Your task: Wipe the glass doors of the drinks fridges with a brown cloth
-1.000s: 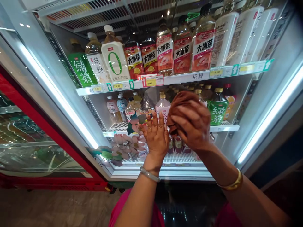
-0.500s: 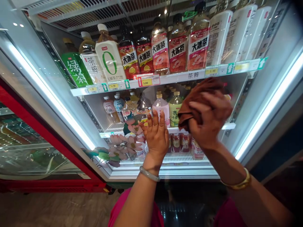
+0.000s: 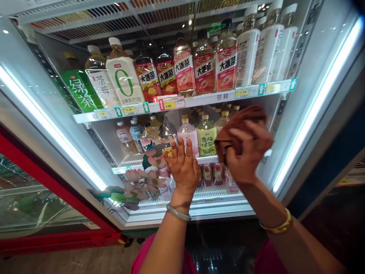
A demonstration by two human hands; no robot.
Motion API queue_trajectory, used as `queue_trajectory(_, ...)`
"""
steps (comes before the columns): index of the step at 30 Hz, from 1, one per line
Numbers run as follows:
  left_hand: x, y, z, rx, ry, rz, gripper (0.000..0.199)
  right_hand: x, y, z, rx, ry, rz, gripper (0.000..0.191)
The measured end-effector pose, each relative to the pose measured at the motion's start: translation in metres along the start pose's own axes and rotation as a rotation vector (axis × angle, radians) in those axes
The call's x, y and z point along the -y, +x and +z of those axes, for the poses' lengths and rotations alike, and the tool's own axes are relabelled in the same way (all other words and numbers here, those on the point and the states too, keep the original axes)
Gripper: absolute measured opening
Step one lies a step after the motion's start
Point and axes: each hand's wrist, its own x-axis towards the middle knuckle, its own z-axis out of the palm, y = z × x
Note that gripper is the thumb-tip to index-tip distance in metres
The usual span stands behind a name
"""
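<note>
In front of a lit drinks fridge, my left hand point(image 3: 183, 167) is raised with its palm toward the glass door and its fingers spread. A grey bangle point(image 3: 178, 212) circles that wrist. My right hand point(image 3: 247, 154), with a gold bracelet point(image 3: 278, 224) on the wrist, grips a bunched brown cloth point(image 3: 239, 123) at the right part of the door. Whether the cloth touches the glass I cannot tell for sure. Flower decals point(image 3: 142, 180) show on the door left of my left hand. Behind the glass, bottles such as a green tea bottle point(image 3: 207, 139) stand on the middle shelf.
Iced tea bottles point(image 3: 203, 68) and white-labelled bottles point(image 3: 247, 53) line the upper shelf, above a price strip point(image 3: 199, 100). Small bottles point(image 3: 207, 175) stand on the lowest rack. A red-framed fridge point(image 3: 57, 190) adjoins at left. Bright light strips point(image 3: 319, 104) run down both sides.
The camera view has shifted, so the upper shelf appears lower and further left. My right hand with the cloth shows slightly left of before. My left hand stays spread at the door.
</note>
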Motion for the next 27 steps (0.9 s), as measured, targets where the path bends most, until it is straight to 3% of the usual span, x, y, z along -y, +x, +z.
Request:
queue_trajectory(4,-0.001,0.001,-0.002,0.019,-0.007,-0.002,0.071,0.029,-0.027,0.006,0.175,0.102,-0.250,0.038)
queue_trajectory(7,0.001,0.001,-0.004,0.043,-0.015,0.000,0.070,0.014,-0.017,0.000,0.227,0.101,-0.366,0.039)
queue_trajectory(9,0.001,0.000,-0.004,0.044,-0.018,0.004,0.071,-0.007,-0.001,-0.006,0.182,0.065,-0.313,0.041)
queue_trajectory(11,0.002,0.000,-0.004,0.039,-0.022,0.010,0.072,-0.025,0.011,-0.011,0.064,0.041,-0.125,0.043)
queue_trajectory(14,0.001,0.000,-0.004,0.037,-0.025,0.005,0.071,-0.030,0.012,-0.011,-0.051,0.014,0.081,0.045)
queue_trajectory(16,-0.001,0.000,-0.005,0.037,-0.026,-0.004,0.069,-0.017,0.000,-0.008,-0.018,-0.013,0.047,0.046)
queue_trajectory(21,-0.003,0.001,-0.006,0.035,-0.017,-0.003,0.061,0.022,-0.033,0.000,0.186,0.107,-0.277,0.041)
queue_trajectory(24,-0.004,0.001,-0.005,0.028,-0.004,-0.007,0.059,0.008,-0.024,-0.004,0.236,0.160,-0.388,0.040)
queue_trajectory(27,-0.005,0.000,-0.005,0.031,0.006,-0.020,0.059,-0.027,-0.001,-0.011,0.124,0.083,-0.212,0.044)
